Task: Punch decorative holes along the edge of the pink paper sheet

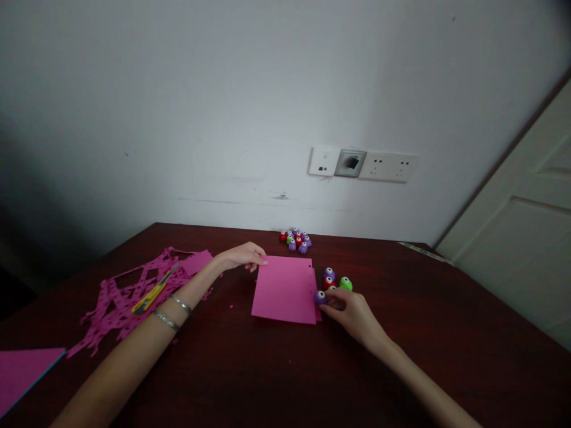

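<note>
A pink sheet of paper point(285, 290) lies in the middle, with another pink sheet peeking out under its right edge. My left hand point(243, 257) pinches the sheet's upper left corner, thumb on top. Just off the paper's right edge, my right hand point(350, 312) holds a small purple figure with one big eye point(320, 297) between thumb and fingers. Close beyond that hand stand more one-eyed figures: a purple one point(329, 274), a red one point(329, 283) and a green one point(345, 284). Another is partly hidden by my fingers.
Several similar figures point(298, 240) cluster near the wall. On the left, a yellow utility knife point(154, 294) rests on cut pink paper scraps point(116, 300). A pink stack point(27, 371) is at the lower left. A ruler-like strip point(423, 251) lies at the back right of the dark table point(267, 380).
</note>
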A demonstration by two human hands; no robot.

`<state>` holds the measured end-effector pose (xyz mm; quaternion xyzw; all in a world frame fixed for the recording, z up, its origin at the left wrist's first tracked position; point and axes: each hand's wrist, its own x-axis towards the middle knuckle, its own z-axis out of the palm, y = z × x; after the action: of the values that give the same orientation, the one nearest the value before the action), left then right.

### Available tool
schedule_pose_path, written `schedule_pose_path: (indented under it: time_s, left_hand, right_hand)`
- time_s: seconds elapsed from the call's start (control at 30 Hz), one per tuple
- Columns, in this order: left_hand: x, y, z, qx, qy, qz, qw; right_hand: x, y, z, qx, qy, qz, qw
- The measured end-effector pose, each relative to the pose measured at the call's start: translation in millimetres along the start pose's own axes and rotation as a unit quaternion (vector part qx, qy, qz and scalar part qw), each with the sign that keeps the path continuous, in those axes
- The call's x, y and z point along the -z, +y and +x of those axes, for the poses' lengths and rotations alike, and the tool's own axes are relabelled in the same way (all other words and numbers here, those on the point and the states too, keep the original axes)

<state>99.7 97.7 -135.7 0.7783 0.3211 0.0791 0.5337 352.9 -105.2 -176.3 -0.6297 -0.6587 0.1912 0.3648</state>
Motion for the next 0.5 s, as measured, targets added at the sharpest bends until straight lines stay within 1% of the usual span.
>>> schedule_pose_path:
  time_s: [0.27,0.5]
  left_hand:
    - [-0.3,0.9,-1.7,0.017,0.009,0.003,1.0]
    - [-0.9,-1.4,0.0,0.011,-0.006,-0.001,1.0]
  right_hand:
    - [0.3,-5.4,-1.0,0.005,-0.006,0.01,1.0]
    - [1.1,-6.8,-2.4,0.015,-0.018,0.014,1.0]
